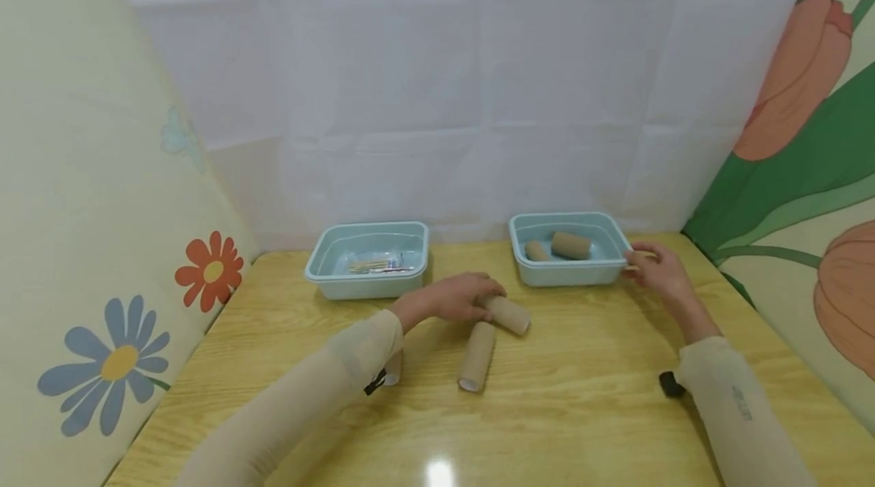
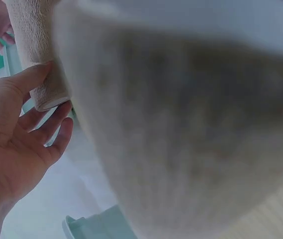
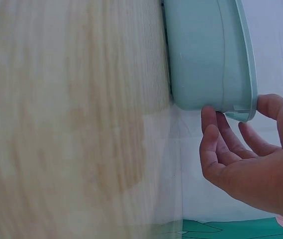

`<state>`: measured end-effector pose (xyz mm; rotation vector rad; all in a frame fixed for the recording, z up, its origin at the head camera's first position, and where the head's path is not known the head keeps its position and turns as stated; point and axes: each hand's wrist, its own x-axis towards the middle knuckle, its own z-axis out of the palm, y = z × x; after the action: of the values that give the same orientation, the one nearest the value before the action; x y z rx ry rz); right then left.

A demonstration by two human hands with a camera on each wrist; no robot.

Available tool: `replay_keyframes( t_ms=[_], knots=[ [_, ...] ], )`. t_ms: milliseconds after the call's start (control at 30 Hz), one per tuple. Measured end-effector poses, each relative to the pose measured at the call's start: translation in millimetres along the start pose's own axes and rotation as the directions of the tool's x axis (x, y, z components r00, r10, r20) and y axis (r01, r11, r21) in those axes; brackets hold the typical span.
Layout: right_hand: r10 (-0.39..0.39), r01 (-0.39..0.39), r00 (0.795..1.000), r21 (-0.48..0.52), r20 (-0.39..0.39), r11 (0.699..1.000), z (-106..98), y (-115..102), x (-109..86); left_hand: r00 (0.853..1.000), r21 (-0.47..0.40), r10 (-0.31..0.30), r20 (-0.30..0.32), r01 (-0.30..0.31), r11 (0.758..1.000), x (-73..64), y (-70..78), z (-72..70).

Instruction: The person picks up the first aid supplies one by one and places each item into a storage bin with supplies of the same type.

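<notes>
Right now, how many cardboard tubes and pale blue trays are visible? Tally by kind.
Cardboard tubes: 5 (three on the table, one of them mostly hidden by the left sleeve; two in the right tray)
Pale blue trays: 2
Total: 7

The right grip (image 3: pixel 253 162) holds one end of a pale green tub (image 3: pixel 198 55) on a wood-grained table (image 3: pixel 71 119).

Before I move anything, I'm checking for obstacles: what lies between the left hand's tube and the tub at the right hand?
The head view shows only bare tabletop between the cardboard tube in the left hand and that tub.
</notes>
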<state>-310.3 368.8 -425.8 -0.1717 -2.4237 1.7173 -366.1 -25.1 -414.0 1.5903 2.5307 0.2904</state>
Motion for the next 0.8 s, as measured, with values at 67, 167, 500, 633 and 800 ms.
replay_keyframes(
  t_ms=[67, 167, 500, 633, 800],
  knots=[
    [0.002, -0.002, 1.000, 0.002, 0.001, 1.000, 0, 0, 0.4, 1.000, 0.006, -0.007, -0.003, 0.007, 1.000, -0.2, 1.6, -0.7],
    [0.000, 0.000, 1.000, 0.013, -0.001, 1.000, 0, 0, 1.1, 1.000, 0.017, -0.009, -0.009, 0.009, 1.000, 0.1, 4.3, -1.8],
    [-0.003, 0.003, 1.000, 0.004, 0.007, 1.000, 0, 1, 0.9, 0.999, 0.058, 0.005, -0.051, -0.002, 0.998, 5.1, 9.3, -9.0],
    [0.001, -0.001, 1.000, -0.002, 0.008, 1.000, 0, 0, -0.1, 0.997, 0.070, 0.012, -0.074, -0.007, 0.997, 8.1, 10.7, -11.8],
    [-0.006, 0.006, 1.000, 0.013, 0.005, 1.000, -1, -1, 0.3, 0.997, 0.079, 0.022, -0.077, -0.015, 0.997, 11.5, 13.4, -15.9]
  ],
)
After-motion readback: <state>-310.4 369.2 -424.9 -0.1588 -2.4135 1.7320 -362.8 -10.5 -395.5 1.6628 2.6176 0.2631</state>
